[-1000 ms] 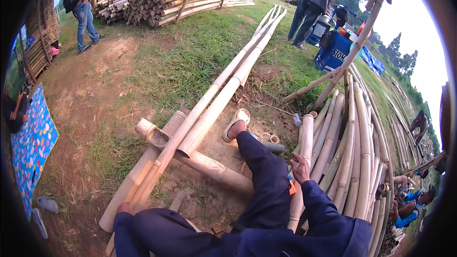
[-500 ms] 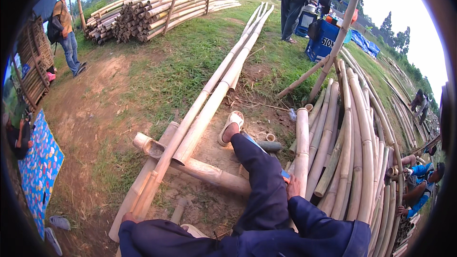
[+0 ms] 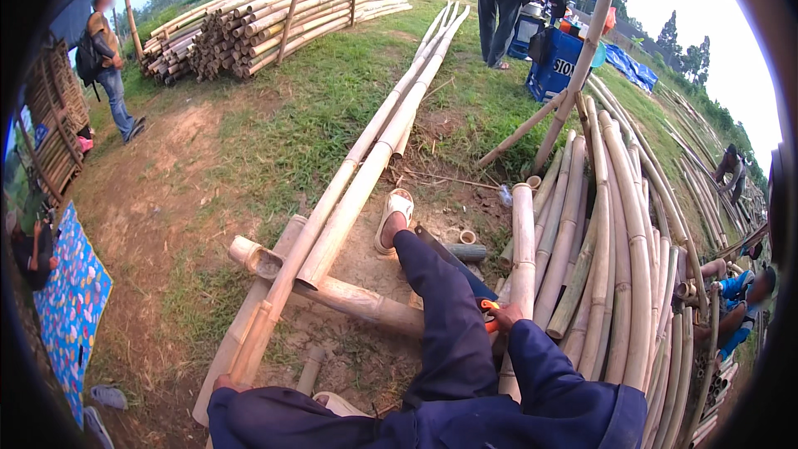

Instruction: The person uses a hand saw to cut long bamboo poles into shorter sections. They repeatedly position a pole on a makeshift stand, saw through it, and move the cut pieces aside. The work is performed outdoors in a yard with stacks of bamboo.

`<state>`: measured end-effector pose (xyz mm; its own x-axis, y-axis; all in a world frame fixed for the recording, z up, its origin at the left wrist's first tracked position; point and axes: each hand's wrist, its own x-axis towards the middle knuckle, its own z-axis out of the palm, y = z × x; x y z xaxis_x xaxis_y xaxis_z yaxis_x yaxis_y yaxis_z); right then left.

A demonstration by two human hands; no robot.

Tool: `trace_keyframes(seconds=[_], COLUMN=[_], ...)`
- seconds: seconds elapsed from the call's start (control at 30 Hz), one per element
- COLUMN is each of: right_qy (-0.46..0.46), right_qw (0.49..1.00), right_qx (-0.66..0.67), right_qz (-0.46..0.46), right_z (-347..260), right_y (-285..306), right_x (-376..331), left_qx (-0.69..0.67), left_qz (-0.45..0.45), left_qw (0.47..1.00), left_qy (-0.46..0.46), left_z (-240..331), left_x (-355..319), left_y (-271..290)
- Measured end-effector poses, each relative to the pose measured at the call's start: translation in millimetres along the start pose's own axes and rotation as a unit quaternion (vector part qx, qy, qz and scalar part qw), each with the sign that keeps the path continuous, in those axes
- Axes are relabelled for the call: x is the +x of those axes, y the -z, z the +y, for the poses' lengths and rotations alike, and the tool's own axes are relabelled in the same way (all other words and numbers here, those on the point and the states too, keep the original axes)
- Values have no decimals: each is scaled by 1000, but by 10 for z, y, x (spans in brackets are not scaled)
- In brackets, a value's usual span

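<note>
My left hand [image 3: 224,382] is at the near end of a long bamboo pole [image 3: 287,278], closed on its side and partly hidden by my leg. My right hand [image 3: 509,316] grips a handsaw [image 3: 457,263] by its orange handle, with the dark blade slanting up and away past my right knee. A second bamboo pole [image 3: 362,183] lies alongside the first, its cut end open towards me. Both poles rest across a thick bamboo crosspiece [image 3: 357,298] with a notched end. The saw blade is apart from both poles.
Many bamboo poles [image 3: 611,258] lie stacked close on my right, with a slanted post [image 3: 578,75] beyond. A short bamboo piece [image 3: 467,252] sits by my sandalled foot [image 3: 394,218]. Far off are a bamboo pile [image 3: 266,25], a standing person [image 3: 503,0] and a blue box [image 3: 553,66].
My right hand, earlier low beside the standing bamboo, now has the saw's orange handle in its grip, and the blade shows more plainly. My left hand stays at the pole.
</note>
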<state>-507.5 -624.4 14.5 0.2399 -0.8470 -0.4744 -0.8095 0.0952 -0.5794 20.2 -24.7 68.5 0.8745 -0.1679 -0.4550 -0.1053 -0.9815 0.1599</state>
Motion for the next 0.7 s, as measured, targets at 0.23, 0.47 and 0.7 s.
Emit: trace_keyframes(seconds=[0.23,0.47,0.7], right_qy=[-4,127,186], right_qw=[930,857,801], right_qx=[368,493,567], right_qz=[-17,80,48], right_z=[-548,-910,-1129], right_y=[272,449,668], right_x=[-468,-416,-172], left_qx=[7,7,11], left_qz=[11,3,20], left_qw=[1000,1000,1000], left_qy=[15,14,20], left_z=[-149,-97,66], left_x=[-45,26,-47], left_y=[122,1,144])
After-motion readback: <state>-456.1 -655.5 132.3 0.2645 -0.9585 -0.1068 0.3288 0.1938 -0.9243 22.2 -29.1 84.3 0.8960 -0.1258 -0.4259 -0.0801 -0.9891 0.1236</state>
